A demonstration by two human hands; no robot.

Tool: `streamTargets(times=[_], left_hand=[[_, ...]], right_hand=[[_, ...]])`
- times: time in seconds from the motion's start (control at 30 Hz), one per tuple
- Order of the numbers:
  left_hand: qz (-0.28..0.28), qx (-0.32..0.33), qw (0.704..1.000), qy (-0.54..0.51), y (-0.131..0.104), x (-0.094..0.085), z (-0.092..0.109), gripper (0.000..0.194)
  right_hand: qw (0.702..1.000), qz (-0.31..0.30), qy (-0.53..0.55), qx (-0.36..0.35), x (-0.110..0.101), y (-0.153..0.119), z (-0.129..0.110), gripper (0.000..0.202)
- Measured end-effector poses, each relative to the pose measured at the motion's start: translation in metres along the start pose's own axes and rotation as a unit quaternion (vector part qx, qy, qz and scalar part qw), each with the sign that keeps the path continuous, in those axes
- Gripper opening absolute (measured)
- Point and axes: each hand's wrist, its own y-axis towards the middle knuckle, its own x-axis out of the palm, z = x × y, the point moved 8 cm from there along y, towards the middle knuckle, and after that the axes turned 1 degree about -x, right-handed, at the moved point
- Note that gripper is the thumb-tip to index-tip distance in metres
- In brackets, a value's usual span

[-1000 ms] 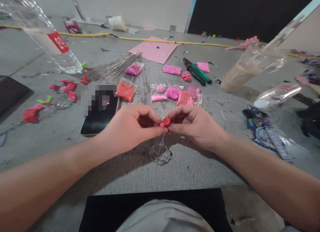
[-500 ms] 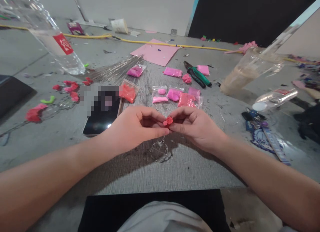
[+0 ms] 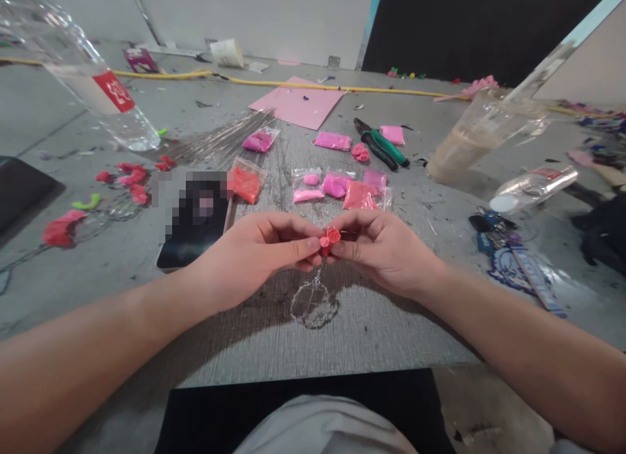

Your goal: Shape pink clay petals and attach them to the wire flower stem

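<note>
Between my fingertips is a small coral-red clay flower (image 3: 332, 236) with a smaller pink bud beside it. My left hand (image 3: 274, 245) pinches it from the left, thumb on the near side. From the right, my right hand (image 3: 379, 248) pinches the same flower, its fingers curled. A twisted wire frame (image 3: 313, 304) with a rounded loop hangs below the flower, and its upper end is hidden by my fingers. Just beyond my hands lie bags of pink clay (image 3: 336, 183) and a bag of red clay (image 3: 360, 196).
A phone (image 3: 193, 226) lies left of my hands, near an orange clay bag (image 3: 246, 182). Green-handled pliers (image 3: 386, 147) lie beyond. A tall water bottle (image 3: 112, 102) stands left, a drink cup (image 3: 460, 144) right. Thin wires (image 3: 225, 141) and red clay flowers on wire (image 3: 63, 228) lie left.
The flower has turned so its petals and bud show more. More of the wire frame is visible below my hands. My left thumb has shifted slightly up and left. The view has moved slightly.
</note>
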Motion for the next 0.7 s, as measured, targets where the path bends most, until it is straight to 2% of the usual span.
streamTargets(times=[0.1, 0.47, 0.7], left_hand=[[-0.014, -0.005, 1.000, 0.003, 0.0008, 0.0013, -0.0012, 0.005], [-0.060, -0.017, 0.998, -0.018, 0.0019, 0.0053, -0.0078, 0.016], [-0.060, -0.022, 0.998, -0.021, 0.0006, 0.0081, -0.0059, 0.016]], right_hand=[[1.000, -0.011, 0.005, 0.008, 0.0005, -0.0013, 0.0017, 0.021], [0.998, -0.060, 0.014, -0.002, 0.0084, -0.0024, 0.0025, 0.016], [0.998, -0.058, 0.028, 0.005, 0.0094, -0.0047, 0.0009, 0.016]])
